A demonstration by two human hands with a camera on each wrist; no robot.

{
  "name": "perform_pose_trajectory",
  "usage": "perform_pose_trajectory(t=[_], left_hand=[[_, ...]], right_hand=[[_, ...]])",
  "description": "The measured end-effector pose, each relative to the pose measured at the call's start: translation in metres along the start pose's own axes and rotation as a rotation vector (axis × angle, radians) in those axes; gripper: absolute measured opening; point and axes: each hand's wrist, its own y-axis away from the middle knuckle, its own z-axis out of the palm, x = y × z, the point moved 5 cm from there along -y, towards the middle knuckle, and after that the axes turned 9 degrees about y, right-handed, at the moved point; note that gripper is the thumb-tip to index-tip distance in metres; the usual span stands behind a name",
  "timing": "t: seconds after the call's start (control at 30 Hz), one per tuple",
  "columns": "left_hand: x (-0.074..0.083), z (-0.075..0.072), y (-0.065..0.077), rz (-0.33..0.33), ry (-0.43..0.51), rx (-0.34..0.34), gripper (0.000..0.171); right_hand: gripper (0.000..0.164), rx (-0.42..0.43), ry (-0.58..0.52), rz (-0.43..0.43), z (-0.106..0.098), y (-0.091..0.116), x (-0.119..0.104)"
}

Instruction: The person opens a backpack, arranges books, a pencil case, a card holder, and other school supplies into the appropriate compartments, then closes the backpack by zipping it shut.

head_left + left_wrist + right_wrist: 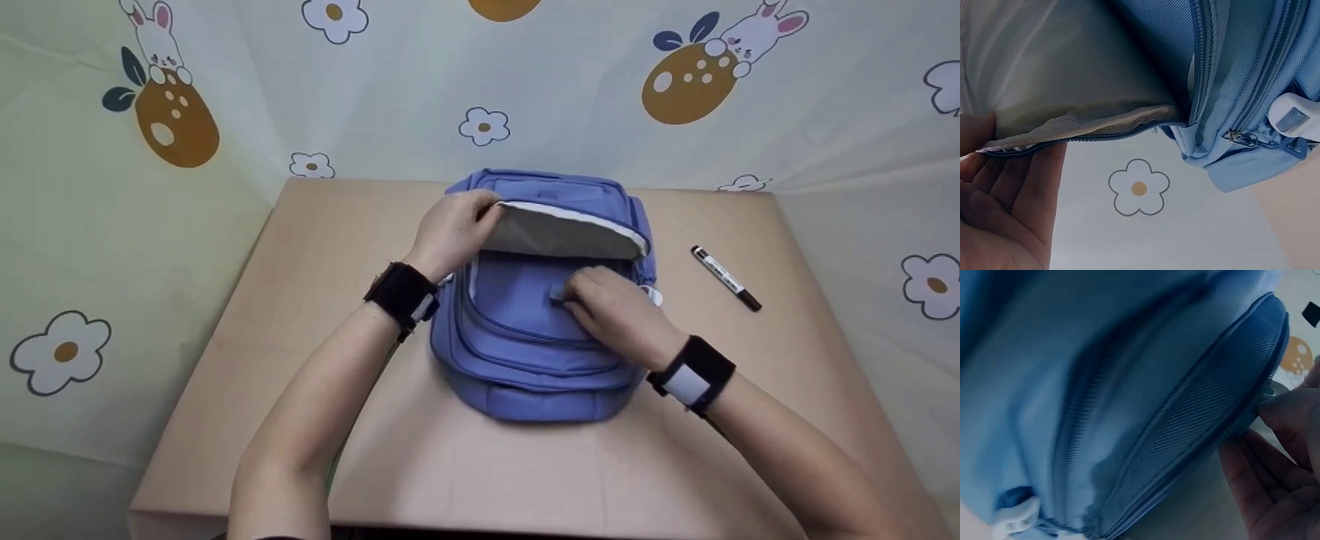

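A blue backpack [540, 401] lies on the table with its front compartment unzipped. My left hand [454, 229] grips the rim of the lifted flap [562, 232], whose grey lining shows. In the left wrist view, the left thumb [976, 132] lies on the lining and the fingers are beneath the edge. My right hand [619, 311] is over the opening, its fingertips pinching a small blue tab [556, 293] inside. Curled right fingers [1247, 478] appear beside a zippered edge in the right wrist view; exactly what they pinch is partly hidden there.
A black-and-white marker [726, 279] lies on the table [300, 270] right of the backpack. A white oval tag [1297, 116] hangs from the bag's side. Behind the table is a patterned cloth [405, 82] with flowers and rabbits.
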Motion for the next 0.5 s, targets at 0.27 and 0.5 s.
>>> perform_pose_trajectory(t=[0.27,0.5], left_hand=[[0.001,-0.001,0.001,0.021,0.009,0.004,0.02],[0.0,-0.003,0.001,0.014,0.015,0.004,0.021]], right_hand=[[0.009,-0.069,0.088,-0.024,0.017,-0.037,-0.008],[0.01,-0.077,0.103,-0.021,0.023,-0.044,-0.009]])
